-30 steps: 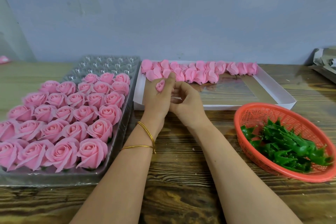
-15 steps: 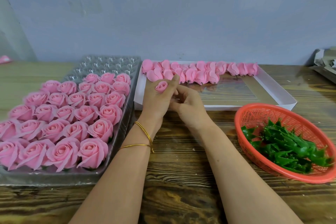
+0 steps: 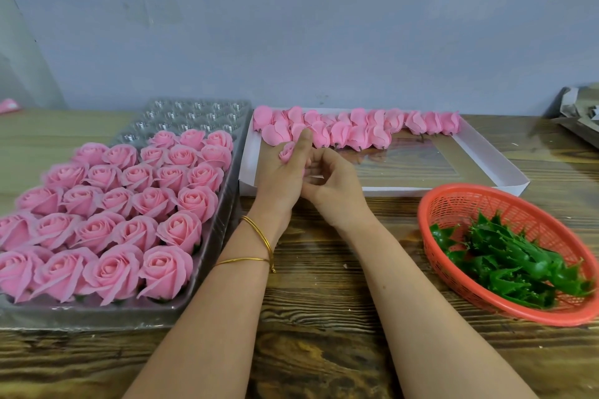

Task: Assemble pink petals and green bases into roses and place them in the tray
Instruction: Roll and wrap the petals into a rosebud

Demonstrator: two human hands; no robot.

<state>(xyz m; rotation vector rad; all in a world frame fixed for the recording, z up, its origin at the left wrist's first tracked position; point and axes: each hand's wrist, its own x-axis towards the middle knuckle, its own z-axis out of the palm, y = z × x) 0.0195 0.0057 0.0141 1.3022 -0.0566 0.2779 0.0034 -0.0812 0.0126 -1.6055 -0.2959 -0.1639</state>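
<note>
Holding: left hand (image 3: pixel 278 180) curls round a pink bud (image 3: pixel 287 151), over the white box (image 3: pixel 421 192) front edge.
Right hand (image 3: pixel 334 186): curled against left palm; grip unclear.
Tray (image 3: pixel 194 110): roses (image 3: pixel 165 269), at left.
Basket (image 3: pixel 486 204): green bases (image 3: pixel 505 256).

Between tray (image 3: pixel 194 112) and basket (image 3: pixel 479 201) — a tabletop (image 3: pixel 317 285) lane; forearms (image 3: pixel 227 301) cross it; white box (image 3: pixel 421 191) bounds it beyond.

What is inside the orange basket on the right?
Green bases lie in a loose pile toward the near-right side of the orange basket; bare mesh shows at the far-left. The pile covers the basket floor and any bases underneath.
</note>
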